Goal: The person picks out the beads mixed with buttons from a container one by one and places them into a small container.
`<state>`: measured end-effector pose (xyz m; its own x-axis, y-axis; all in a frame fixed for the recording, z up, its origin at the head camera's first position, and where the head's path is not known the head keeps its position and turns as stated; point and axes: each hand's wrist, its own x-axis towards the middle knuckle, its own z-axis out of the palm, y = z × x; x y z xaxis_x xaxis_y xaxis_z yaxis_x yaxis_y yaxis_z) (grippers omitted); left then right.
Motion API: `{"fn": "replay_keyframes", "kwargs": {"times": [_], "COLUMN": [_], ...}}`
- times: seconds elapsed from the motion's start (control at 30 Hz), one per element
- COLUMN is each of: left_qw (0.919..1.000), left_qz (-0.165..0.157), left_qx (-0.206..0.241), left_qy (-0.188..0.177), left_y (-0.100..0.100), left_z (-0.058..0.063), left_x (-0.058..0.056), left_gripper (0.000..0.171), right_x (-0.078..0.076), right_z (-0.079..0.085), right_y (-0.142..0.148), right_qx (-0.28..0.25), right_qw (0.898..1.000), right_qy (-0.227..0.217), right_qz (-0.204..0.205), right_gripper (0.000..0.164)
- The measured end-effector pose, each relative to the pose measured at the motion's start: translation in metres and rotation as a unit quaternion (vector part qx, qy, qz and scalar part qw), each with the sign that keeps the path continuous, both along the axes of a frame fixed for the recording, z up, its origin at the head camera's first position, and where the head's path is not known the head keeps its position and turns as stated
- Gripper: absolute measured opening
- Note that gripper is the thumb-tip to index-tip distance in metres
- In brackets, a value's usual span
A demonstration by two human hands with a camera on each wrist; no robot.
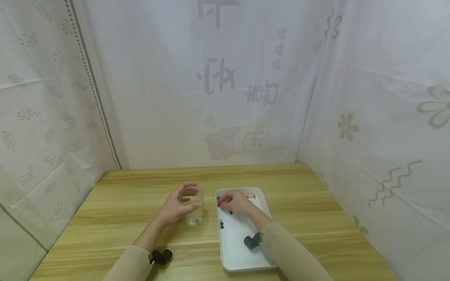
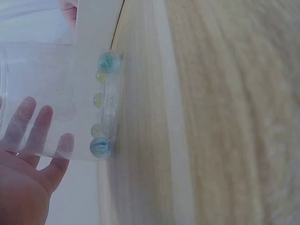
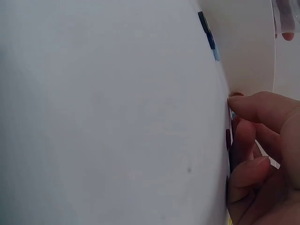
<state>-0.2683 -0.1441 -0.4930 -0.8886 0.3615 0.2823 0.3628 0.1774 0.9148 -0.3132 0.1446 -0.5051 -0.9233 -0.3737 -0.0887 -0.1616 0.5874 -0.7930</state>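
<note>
My left hand is curled round a clear plastic cup standing on the table. In the left wrist view, several glass marbles, blue and yellow-green, lie at the bottom of the cup. My right hand is down inside a white tray, at its left wall, pinching a small brown disc between thumb and fingertips. The fingers partly hide it. Dark flat discs and a light blue one lie along the same wall, nearer me. Another dark disc sits just under the hand.
Red, pink and yellow discs lie at the tray's far end. The tray stands right of the cup on a wooden table. Pale printed curtains enclose the table at the back and both sides.
</note>
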Motion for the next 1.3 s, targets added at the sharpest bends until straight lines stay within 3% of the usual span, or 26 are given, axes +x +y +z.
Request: {"fn": "replay_keyframes", "kwargs": {"times": [0.43, 0.6, 1.3], "left_qw": [1.0, 1.0, 0.9999], "left_qz": [-0.003, -0.001, 0.0], "left_qx": [0.001, -0.002, -0.009], "left_qy": [0.005, 0.009, 0.014], "left_y": [0.0, 0.0, -0.001], "left_z": [0.0, 0.0, -0.001], "left_x": [0.0, 0.001, 0.001], "left_gripper": [0.067, 0.065, 0.067], "right_x": [-0.001, -0.001, -0.001], "right_z": [-0.001, 0.003, 0.023], "right_y": [0.001, 0.004, 0.006], "right_qx": [0.01, -0.005, -0.072], "right_qw": [1.0, 1.0, 0.997], "right_qy": [0.003, -0.015, -0.02], "right_qz": [0.0, -0.004, -0.026], "right_gripper": [0.011, 0.013, 0.017]}}
